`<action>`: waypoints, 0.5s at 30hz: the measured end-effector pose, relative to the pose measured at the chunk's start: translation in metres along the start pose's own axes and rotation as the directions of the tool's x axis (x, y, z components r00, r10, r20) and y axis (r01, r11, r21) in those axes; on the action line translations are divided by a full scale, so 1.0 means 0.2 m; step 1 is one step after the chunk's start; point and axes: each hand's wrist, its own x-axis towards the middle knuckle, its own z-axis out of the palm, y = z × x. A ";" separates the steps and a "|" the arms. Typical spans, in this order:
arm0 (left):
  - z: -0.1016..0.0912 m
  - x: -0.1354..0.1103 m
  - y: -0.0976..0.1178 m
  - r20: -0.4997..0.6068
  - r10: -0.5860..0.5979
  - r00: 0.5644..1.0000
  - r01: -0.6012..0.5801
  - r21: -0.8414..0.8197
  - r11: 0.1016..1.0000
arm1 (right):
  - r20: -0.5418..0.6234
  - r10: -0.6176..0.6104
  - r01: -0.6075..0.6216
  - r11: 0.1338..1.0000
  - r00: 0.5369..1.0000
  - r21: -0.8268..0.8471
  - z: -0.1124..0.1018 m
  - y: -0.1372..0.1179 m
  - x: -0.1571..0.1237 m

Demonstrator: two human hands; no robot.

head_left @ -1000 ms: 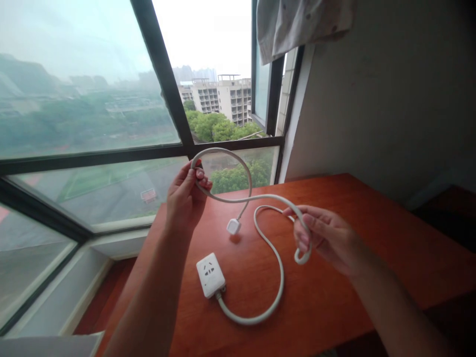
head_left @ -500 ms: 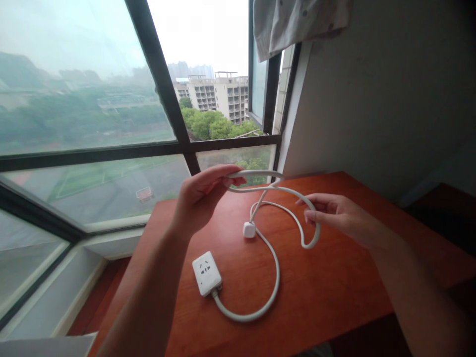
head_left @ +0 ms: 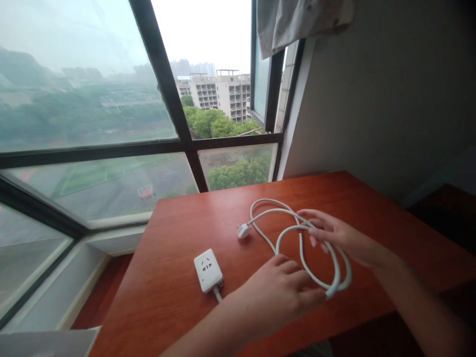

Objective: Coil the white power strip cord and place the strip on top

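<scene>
A white extension cord is gathered in loose loops above and on the brown table. My right hand is closed around the far side of the loops. Lower and to the left, my left hand grips the near side of the coil, its fingers curled and partly hidden. The cord's plug lies on the tabletop with its prongs pointing left. Left of my left hand rests the white socket box, face up; my forearm covers part of the cord leaving it.
The brown wooden table stands against a dark-framed window. A grey wall rises on the right, and a pale cloth hangs at the top. The table's near edge shows at the bottom right.
My left hand has come down and right from the upper loop to the near side of the coil. The loops sit lower, and the plug has turned and shifted slightly left.
</scene>
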 end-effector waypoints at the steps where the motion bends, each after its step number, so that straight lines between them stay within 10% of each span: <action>1: 0.03 -0.01 -0.01 0.014 -0.023 1.000 0.023 -0.009 1.000 | -0.018 -0.026 0.025 0.998 0.999 -0.064 0.00 0.01 0.01; 10: 0.07 -0.16 -0.10 -0.151 -0.462 0.874 0.425 -0.226 0.877 | -0.192 -0.251 0.234 0.966 0.949 -0.108 0.06 0.00 0.07; 15: 0.16 -0.20 -0.08 0.204 -0.598 0.775 0.624 -0.097 0.775 | -0.315 -0.290 0.308 0.951 0.904 0.005 0.05 -0.04 0.08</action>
